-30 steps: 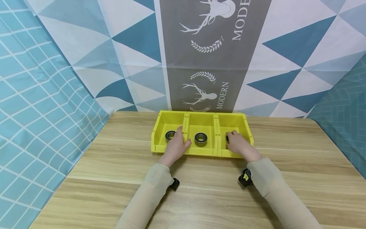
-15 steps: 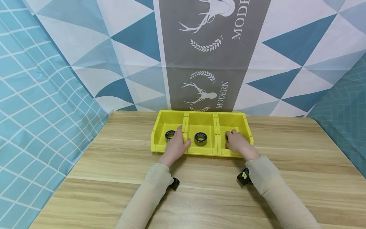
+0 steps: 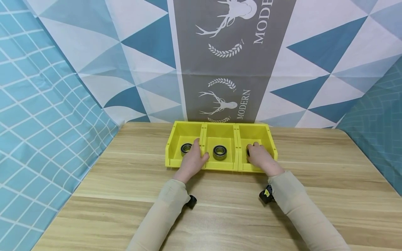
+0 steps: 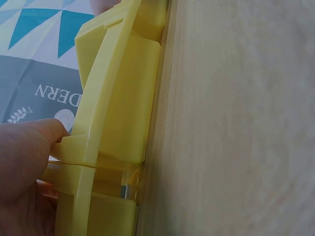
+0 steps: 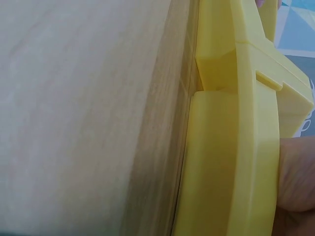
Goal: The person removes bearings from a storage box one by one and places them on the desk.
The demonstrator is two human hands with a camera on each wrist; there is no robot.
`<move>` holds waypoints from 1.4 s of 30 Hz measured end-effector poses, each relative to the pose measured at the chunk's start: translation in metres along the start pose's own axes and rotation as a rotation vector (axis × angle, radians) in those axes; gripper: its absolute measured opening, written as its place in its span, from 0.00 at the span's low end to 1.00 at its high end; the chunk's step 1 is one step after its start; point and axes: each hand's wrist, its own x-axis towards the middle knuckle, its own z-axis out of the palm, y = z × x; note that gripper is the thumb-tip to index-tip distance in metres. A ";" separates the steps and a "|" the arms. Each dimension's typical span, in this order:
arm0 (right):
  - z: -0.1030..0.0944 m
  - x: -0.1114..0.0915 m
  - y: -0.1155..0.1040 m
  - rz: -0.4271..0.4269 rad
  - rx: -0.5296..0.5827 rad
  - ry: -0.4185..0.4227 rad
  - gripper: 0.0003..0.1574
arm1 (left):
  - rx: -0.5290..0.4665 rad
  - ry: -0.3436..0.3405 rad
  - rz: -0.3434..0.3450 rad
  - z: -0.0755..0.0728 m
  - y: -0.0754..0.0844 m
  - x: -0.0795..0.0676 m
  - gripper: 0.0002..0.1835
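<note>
Three yellow bins stand joined in a row on the table. My left hand straddles the divider between the left and middle bins, thumb on one side and fingers on the other, gripping it; the left wrist view shows this hand close up. A ball bearing sits in the left bin, partly behind that hand. Another bearing lies flat in the middle bin. Inside the right bin, my right hand curls its fingers on a dark bearing, mostly hidden. The bin wall covers most of this hand in the right wrist view.
The bins rest near the back edge of a wood-grain table, close to a patterned wall covering. Blue grid-patterned cloth borders the left side. Black wrist cameras sit under the sleeves.
The view shifts very slightly. My right wrist and sleeve move a little to the left, while the hand stays in the right bin. My left hand keeps its place at the divider.
</note>
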 end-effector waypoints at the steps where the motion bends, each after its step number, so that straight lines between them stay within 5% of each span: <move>1: 0.000 0.000 0.000 -0.003 -0.005 0.002 0.21 | -0.001 0.000 0.001 0.000 0.000 0.000 0.37; 22: 0.003 0.000 -0.003 -0.028 0.025 0.050 0.11 | 0.007 0.003 -0.015 -0.002 0.002 -0.001 0.36; 42: -0.003 0.002 0.000 -0.021 0.072 0.000 0.20 | 0.004 0.001 -0.018 0.000 0.001 0.000 0.36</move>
